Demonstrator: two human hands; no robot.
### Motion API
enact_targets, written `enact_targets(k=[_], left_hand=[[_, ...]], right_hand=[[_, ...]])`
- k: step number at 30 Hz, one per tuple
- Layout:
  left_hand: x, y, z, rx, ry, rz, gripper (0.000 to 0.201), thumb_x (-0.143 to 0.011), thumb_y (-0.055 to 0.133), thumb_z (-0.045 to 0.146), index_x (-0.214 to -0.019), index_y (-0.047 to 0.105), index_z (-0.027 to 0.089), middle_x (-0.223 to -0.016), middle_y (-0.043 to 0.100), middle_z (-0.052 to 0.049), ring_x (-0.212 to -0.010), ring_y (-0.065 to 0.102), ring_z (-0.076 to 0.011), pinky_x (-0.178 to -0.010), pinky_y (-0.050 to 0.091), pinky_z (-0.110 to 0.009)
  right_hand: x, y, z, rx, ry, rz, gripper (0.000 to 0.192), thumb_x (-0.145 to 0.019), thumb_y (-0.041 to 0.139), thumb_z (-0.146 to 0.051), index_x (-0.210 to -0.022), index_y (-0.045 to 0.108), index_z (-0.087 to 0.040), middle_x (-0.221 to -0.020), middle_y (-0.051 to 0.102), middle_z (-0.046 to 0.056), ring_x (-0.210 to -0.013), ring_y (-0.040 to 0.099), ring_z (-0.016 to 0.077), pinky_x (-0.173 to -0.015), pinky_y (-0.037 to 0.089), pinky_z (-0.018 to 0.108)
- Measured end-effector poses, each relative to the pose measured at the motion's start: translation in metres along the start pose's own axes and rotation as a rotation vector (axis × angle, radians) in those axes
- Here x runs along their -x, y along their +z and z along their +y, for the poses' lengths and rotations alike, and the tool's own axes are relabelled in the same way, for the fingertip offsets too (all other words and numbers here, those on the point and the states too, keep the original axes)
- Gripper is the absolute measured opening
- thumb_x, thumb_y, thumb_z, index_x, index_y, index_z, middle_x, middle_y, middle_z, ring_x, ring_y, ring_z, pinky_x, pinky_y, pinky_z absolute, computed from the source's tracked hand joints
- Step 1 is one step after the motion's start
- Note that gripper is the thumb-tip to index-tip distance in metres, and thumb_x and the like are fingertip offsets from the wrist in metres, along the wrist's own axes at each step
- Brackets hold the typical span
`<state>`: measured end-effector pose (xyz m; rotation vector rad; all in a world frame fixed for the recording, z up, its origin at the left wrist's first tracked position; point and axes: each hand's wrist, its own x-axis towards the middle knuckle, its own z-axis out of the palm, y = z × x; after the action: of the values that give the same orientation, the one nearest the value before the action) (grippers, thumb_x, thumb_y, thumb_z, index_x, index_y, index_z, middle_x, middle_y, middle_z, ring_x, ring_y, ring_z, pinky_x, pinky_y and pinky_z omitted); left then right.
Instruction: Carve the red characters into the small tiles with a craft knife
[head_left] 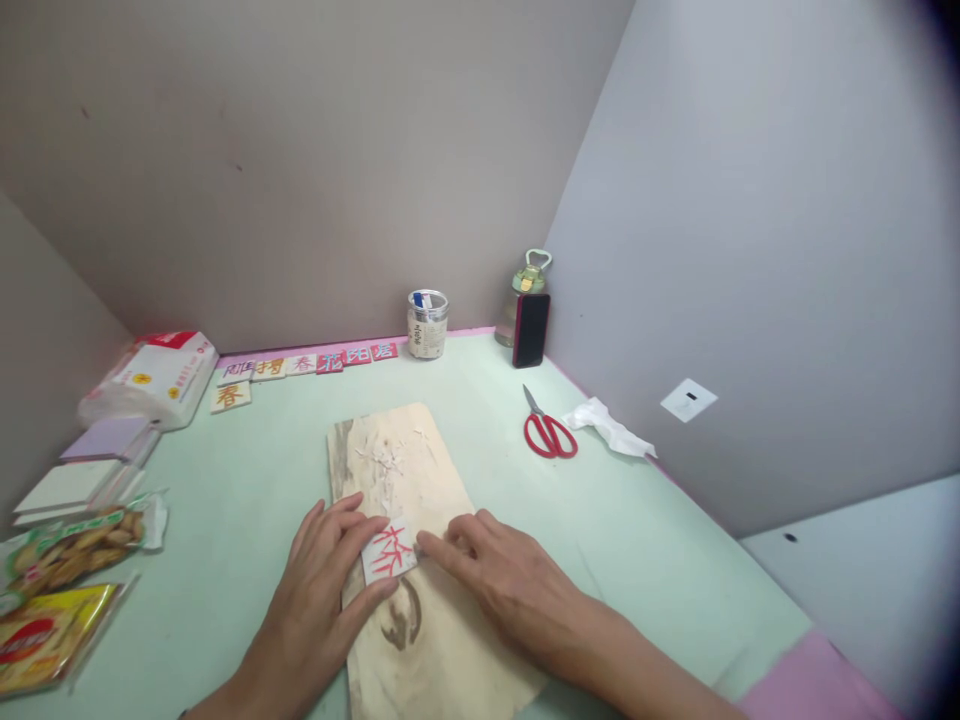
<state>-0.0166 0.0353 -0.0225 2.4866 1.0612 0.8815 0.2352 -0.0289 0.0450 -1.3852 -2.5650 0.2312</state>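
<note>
Left hand [319, 580] grasps the white tile [389, 553] by its edges; right hand [506, 575] curls beside it, its hold unclear.

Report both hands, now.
Left hand: holding the tile on the board between thumb and fingers.
Right hand: fingers curled, index finger by the tile's edge; whether it holds anything cannot be told.

Tile [389, 553] on board [442, 640], scissors [545, 416] right, jar [427, 336] behind.
</note>
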Motion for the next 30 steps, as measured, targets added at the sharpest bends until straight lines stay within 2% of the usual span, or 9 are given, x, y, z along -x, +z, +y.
enact_targets(k=[6,14,18,23,27,30], left_hand=[[0.001,0.000,0.001,0.003,0.004,0.007,0.039,-0.093,0.061,0.039,-0.131,0.053,0.032,-0.121,0.062,-0.005,-0.136,0.047,-0.0321,-0.118,0.029,-0.060],[0.000,0.000,0.001,-0.004,-0.003,0.002,0.039,-0.093,0.062,0.038,-0.130,0.053,0.031,-0.121,0.062,-0.005,-0.136,0.047,-0.0323,-0.118,0.029,-0.060],[0.001,0.001,0.000,-0.003,0.009,-0.001,0.040,-0.094,0.062,0.038,-0.132,0.052,0.031,-0.122,0.061,-0.005,-0.137,0.046,-0.0323,-0.118,0.027,-0.060],[0.001,0.001,-0.001,0.004,-0.002,-0.012,0.040,-0.094,0.061,0.039,-0.132,0.050,0.032,-0.122,0.060,-0.005,-0.137,0.045,-0.0325,-0.118,0.025,-0.062],[0.001,0.001,0.001,0.012,-0.020,0.003,0.039,-0.093,0.062,0.039,-0.130,0.052,0.033,-0.121,0.062,-0.005,-0.137,0.046,-0.0326,-0.118,0.026,-0.064],[0.004,0.002,0.005,0.046,-0.025,0.026,0.045,-0.091,0.065,0.040,-0.132,0.049,0.034,-0.129,0.061,-0.005,-0.137,0.048,-0.0325,-0.119,0.025,-0.066]], right_hand=[[-0.001,0.000,0.000,0.013,-0.014,-0.007,0.054,-0.093,0.048,0.001,-0.141,0.043,-0.023,-0.106,0.058,0.006,-0.086,0.050,0.0196,-0.067,0.043,0.030],[-0.009,-0.002,-0.004,0.068,-0.064,-0.039,0.035,-0.102,0.050,-0.011,-0.134,0.051,-0.024,-0.100,0.058,0.005,-0.085,0.051,0.0202,-0.067,0.043,0.030],[-0.009,0.001,-0.003,0.081,-0.078,-0.026,0.034,-0.102,0.050,-0.012,-0.134,0.052,-0.023,-0.099,0.057,0.006,-0.088,0.051,0.0214,-0.068,0.046,0.031],[-0.006,0.007,0.005,0.081,-0.037,0.101,0.039,-0.101,0.046,-0.009,-0.138,0.047,-0.021,-0.103,0.057,0.008,-0.088,0.052,0.0218,-0.070,0.050,0.030],[-0.007,0.009,0.015,0.036,0.003,0.239,0.053,-0.096,0.037,0.000,-0.146,0.036,-0.017,-0.109,0.057,0.011,-0.093,0.054,0.0221,-0.072,0.053,0.031],[-0.010,0.008,0.020,-0.003,0.013,0.279,0.047,-0.094,0.037,0.001,-0.138,0.041,-0.013,-0.106,0.060,0.012,-0.093,0.057,0.0225,-0.075,0.053,0.032]])
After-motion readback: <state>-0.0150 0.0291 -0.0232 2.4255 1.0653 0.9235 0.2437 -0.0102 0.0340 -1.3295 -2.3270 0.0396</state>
